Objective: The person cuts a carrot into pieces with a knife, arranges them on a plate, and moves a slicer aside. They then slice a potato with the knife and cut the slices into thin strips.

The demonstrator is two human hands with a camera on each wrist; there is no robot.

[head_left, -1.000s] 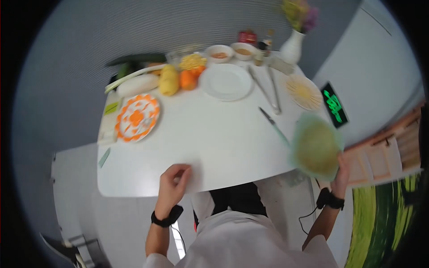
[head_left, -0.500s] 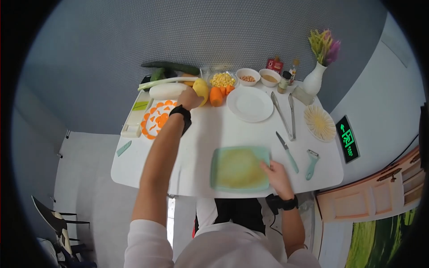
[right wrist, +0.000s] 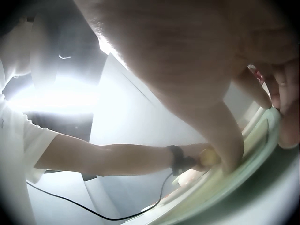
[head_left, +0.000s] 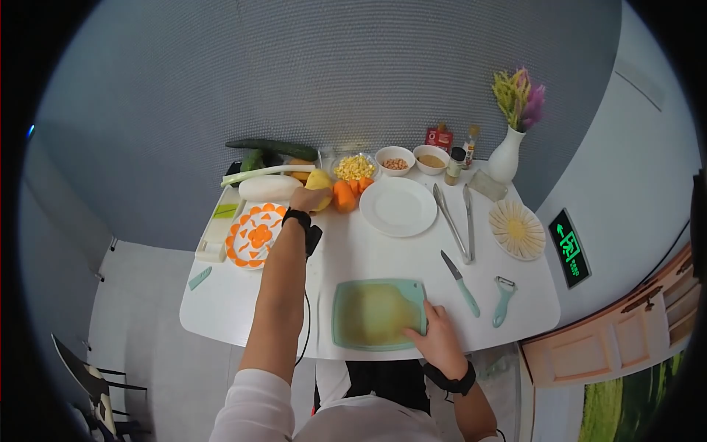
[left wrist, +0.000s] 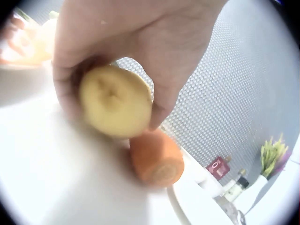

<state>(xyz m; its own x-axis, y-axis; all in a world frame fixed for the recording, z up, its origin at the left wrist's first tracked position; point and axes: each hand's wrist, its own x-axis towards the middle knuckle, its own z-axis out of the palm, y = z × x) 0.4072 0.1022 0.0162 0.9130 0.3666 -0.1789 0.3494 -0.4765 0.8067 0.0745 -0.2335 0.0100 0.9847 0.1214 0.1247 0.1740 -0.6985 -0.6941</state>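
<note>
My left hand (head_left: 310, 199) reaches to the back of the table and grips a peeled yellow potato (left wrist: 115, 101), fingers on one side and thumb on the other. Right beside it lies an orange carrot (head_left: 344, 197), its cut end towards me in the left wrist view. My right hand (head_left: 440, 340) holds the right edge of a pale green cutting board (head_left: 339, 315) at the table's front, thumb over the top face. To the left of the potato is a peeled white radish (head_left: 271, 188). A plate with orange carrot pieces (head_left: 259, 236) sits by my left forearm.
A white plate (head_left: 398, 208), metal tongs (head_left: 455, 225), a knife (head_left: 461, 284) and a peeler (head_left: 504, 300) lie right of centre. Behind stand corn (head_left: 354, 167), small bowls (head_left: 395, 160), seasoning bottles and a flower vase (head_left: 506, 156). A plate of pale slices (head_left: 517, 230) is far right.
The cutting board has come from the right side to the front middle with my right hand. My left hand has moved from the front edge to the potato and now grips it.
</note>
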